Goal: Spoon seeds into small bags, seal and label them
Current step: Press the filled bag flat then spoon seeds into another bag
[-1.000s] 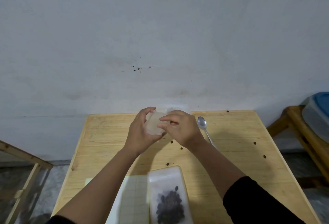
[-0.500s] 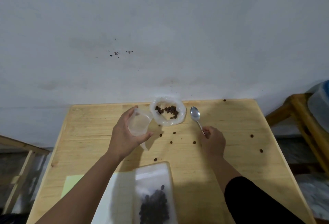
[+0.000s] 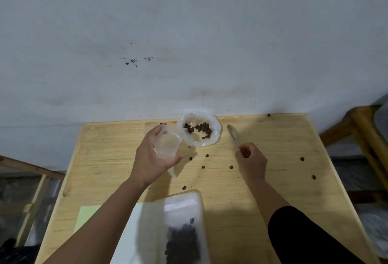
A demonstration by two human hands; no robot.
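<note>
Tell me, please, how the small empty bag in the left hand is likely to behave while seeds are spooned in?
The bag looks thin and clear, so probably floppy and very light. The left hand grips it with the mouth apparently open; released, it would likely sag shut. Seeds may slip off smooth plastic.

You see a pale wooden counter (image 3: 273,190) pushed against a grey-white wall (image 3: 189,32) marked with small dark specks (image 3: 133,61). A wooden frame (image 3: 365,129) stands to your right, and another wooden frame (image 3: 31,196) sits low at your left.
</note>
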